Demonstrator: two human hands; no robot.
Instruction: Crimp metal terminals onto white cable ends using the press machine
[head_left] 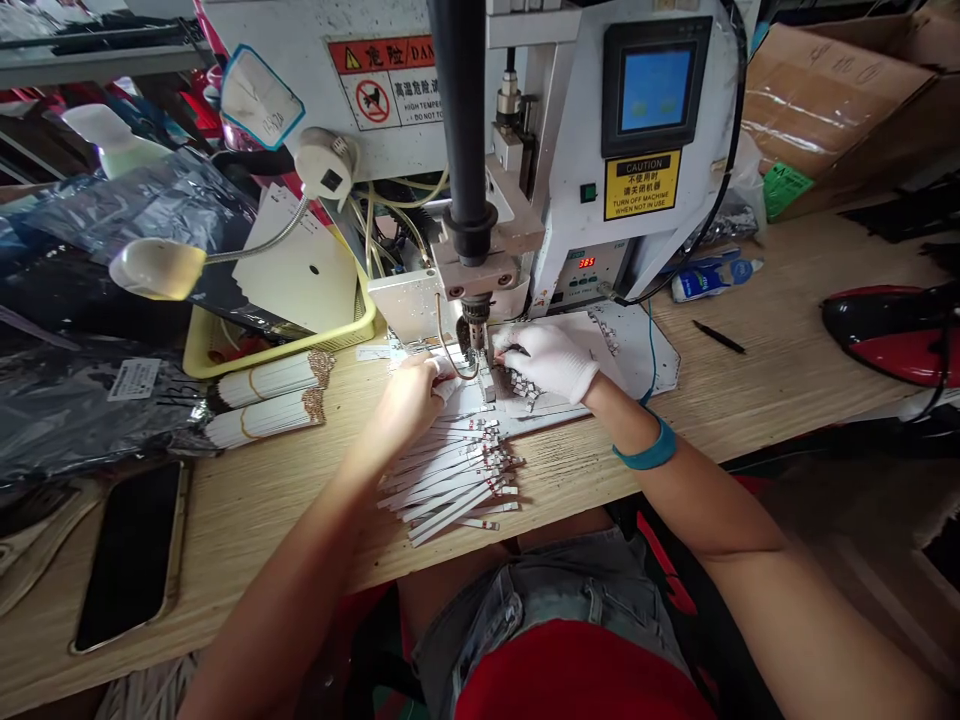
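Wooden worktop (262, 520) spans the scene, and on it stands a tall white machine (574, 130) with a lit screen, red digits and warning labels. A cardboard box (832, 95) sits to its right, while a yellow basket (281, 354) stands to its left, with a bendable lamp (157, 268) reaching over it. Nearer the worker, a dark-screened phone (133, 555) lies near the table's left edge. Loose white strips (450, 475) are fanned out in front of the machine, most of their small blocky ends pointing right; two banded bundles (274, 380) of similar strips lie just beside the basket.

The worker's left hand (411, 400) is just left of the machine's nozzle (475, 325), its fingers curled inward with something white at the tips; whether they grasp a strip cannot be told. The right hand (553, 362), in a white glove, is on the nozzle's other side, fingers drawn together towards it; what they may pinch is too small to tell. A blue wristband (649, 447) circles that forearm. Out to the right lies a black pen (718, 337). Smallest of all, tiny pale pieces (525, 390) lie scattered just below the gloved fingers.
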